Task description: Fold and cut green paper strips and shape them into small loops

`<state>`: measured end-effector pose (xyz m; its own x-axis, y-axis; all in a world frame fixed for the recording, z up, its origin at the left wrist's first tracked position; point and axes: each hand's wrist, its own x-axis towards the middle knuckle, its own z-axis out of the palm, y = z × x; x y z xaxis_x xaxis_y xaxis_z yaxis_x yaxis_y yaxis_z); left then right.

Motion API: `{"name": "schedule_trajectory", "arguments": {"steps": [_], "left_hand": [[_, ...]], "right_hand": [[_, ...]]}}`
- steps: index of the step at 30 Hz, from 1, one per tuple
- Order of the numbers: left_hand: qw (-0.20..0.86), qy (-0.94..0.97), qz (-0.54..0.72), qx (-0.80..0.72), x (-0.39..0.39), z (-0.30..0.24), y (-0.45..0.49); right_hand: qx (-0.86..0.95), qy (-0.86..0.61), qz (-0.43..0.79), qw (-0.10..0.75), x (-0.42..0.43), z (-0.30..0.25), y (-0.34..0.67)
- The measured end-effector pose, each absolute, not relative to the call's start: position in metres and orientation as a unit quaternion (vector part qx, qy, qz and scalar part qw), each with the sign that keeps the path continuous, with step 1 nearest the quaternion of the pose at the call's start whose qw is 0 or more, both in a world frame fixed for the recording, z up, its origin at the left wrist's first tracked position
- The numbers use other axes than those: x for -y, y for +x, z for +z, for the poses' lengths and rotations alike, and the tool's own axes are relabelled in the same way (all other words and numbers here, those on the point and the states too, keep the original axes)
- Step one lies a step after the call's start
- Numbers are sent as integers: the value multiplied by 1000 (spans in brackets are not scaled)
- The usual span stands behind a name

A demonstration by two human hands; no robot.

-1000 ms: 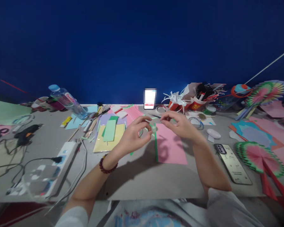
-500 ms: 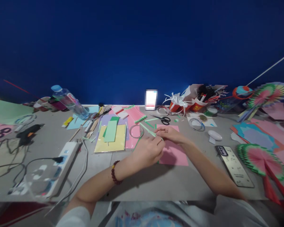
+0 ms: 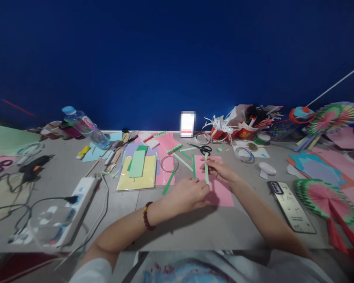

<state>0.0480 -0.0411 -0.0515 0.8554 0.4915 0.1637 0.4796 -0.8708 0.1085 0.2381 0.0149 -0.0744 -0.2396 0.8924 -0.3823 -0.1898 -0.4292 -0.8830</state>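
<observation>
left hand (image 3: pixel 191 193) looks pinched on the lower end of that pale green strip (image 3: pixel 207 172), right hand (image 3: pixel 220 169) gripping it higher up, right over the pink sheet (image 3: pixel 224 197). flimsy stuff imo, uneven tugging could crease or rip it.

Matt paper mostly, w/ some glossy plas.

Thin matt paper for pink sheet (image 3: pixel 222 196) & lt-green strip (image 3: pixel 207 169); same mat'l, pleated into ridges, in rt-side fan (image 3: pixel 326 196). Glossy clear film over yellow pack (image 3: pixel 149 173). Shiny see-through plas. for bottle (image 3: pixel 84 122); smooth white plas. for power strip (image 3: pixel 82 202). Metal blades + blk plas. handles on scissors (image 3: pixel 201 148). Plain wood in thin sticks (image 3: pixel 115 160). Smooth, matt grey surf. on tabletop (image 3: pixel 165 237). Either metal or glossy plas. for ring (image 3: pixel 161 164), too small to tell.
</observation>
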Motion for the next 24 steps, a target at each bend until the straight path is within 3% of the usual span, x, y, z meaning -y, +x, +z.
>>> {"name": "schedule_trajectory", "arguments": {"steps": [4,10,17,24], "left_hand": [[52,952,47,-297,23,-68,45],[43,953,32,-297,-5,-99,37],[22,962,65,-266,23,-109,57],[20,967,86,-238,59,-115,75]], "right_hand": [[338,-488,682,427,-16,-78,249],[350,-499,677,414,-10,-79,259],[350,-479,677,436,-8,-78,267],[414,-516,675,325,-8,-89,270]]}}
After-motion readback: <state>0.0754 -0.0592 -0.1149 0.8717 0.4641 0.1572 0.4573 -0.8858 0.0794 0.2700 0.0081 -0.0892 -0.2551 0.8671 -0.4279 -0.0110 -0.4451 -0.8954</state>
